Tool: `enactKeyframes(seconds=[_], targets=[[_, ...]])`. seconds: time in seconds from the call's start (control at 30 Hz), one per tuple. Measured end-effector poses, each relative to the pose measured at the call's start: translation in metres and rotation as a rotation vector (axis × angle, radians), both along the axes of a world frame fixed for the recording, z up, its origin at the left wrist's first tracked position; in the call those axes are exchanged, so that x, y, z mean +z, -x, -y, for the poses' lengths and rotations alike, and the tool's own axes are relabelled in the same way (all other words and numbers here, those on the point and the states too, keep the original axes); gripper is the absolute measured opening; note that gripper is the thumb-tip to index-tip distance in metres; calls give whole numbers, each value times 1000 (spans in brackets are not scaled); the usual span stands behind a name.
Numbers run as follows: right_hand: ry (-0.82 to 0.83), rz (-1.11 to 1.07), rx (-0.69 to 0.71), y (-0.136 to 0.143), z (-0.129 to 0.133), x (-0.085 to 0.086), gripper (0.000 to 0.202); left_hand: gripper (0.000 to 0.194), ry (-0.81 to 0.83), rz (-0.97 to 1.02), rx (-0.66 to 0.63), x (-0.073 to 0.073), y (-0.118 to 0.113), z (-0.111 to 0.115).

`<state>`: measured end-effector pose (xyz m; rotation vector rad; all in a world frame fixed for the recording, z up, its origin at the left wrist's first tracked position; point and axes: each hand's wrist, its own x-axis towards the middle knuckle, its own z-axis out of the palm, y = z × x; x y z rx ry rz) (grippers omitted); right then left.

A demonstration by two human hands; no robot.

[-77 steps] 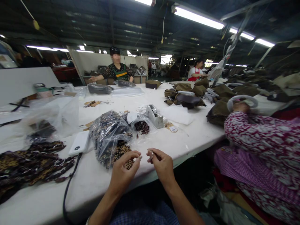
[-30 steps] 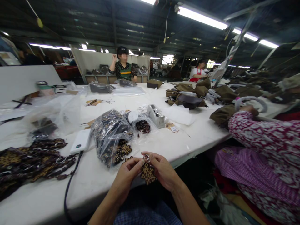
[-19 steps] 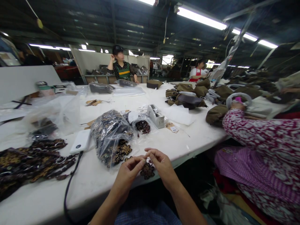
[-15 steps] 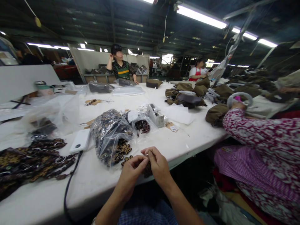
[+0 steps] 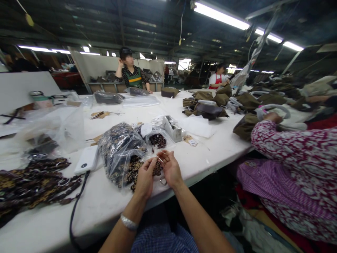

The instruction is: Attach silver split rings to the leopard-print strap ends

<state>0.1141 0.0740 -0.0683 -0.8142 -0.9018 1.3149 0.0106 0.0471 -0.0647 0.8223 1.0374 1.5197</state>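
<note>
My left hand (image 5: 145, 177) is closed, thumb and forefinger pinched at the near edge of the table, on something too small to make out. Beside it my right hand (image 5: 170, 168) is open, palm up, its fingertips near the left fingers. Leopard-print pieces (image 5: 134, 170) lie behind and left of my hands, partly inside a large clear plastic bag (image 5: 118, 144). A metal ring (image 5: 163, 181) shows just below my right palm. Farther back, a smaller clear bag (image 5: 168, 140) holds dark reddish-brown pieces (image 5: 158, 140).
Leopard-print straps (image 5: 39, 182), a white device (image 5: 86, 160) and a black cable (image 5: 77, 203) are at left. A grey dispenser (image 5: 172, 129) stands behind my hands. A person in a patterned sleeve (image 5: 279, 140) handles an olive bag (image 5: 244, 126) at right.
Both hands have moved forward over the table. My right hand has opened from its pinch, and the metal ring has come into sight. The neighbour's hand has shifted slightly.
</note>
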Motion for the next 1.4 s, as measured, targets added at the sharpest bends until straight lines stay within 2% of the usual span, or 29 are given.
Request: enactKeyframes(seconds=[0.07,0.17,0.23,0.3,0.37,0.5,0.63,0.73,0.83,0.93,1.03,1.13,1.2,1.3,1.4], targets=[[-15,84,-5,-18,8,5,47,33,10,0,37,2,15,8],[-37,274,40,-42,26,10,21,30,33,-66,67,3,34,23],[-132,560,89,-48,42,11,11,31,60,-145,55,4,41,33],[-231,878,109,-45,57,9,19,34,90,-209,26,5,44,41],[-282,1092,93,-37,68,5,26,35,102,-246,14,6,45,45],[-309,1232,75,-28,72,0,21,33,76,-294,27,4,46,46],[-290,1140,32,-34,68,3,15,33,50,-334,-7,4,47,46],[-66,829,-23,-40,67,6,19,32,46,-375,-47,7,45,50],[166,418,32,-40,70,9,29,30,27,-440,-135,12,41,56],[262,120,92,-37,72,14,31,27,-6,-504,-205,17,37,61],[289,-16,156,-33,75,20,30,21,-43,-543,-224,21,33,65],[268,-23,213,-29,79,22,28,20,-89,-554,-222,22,29,66],[229,46,206,-27,81,23,28,20,-113,-569,-205,21,27,66],[137,240,144,-26,84,24,29,21,-103,-577,-196,18,28,67],[-4,511,70,-29,86,27,29,21,-82,-567,-246,19,31,66]])
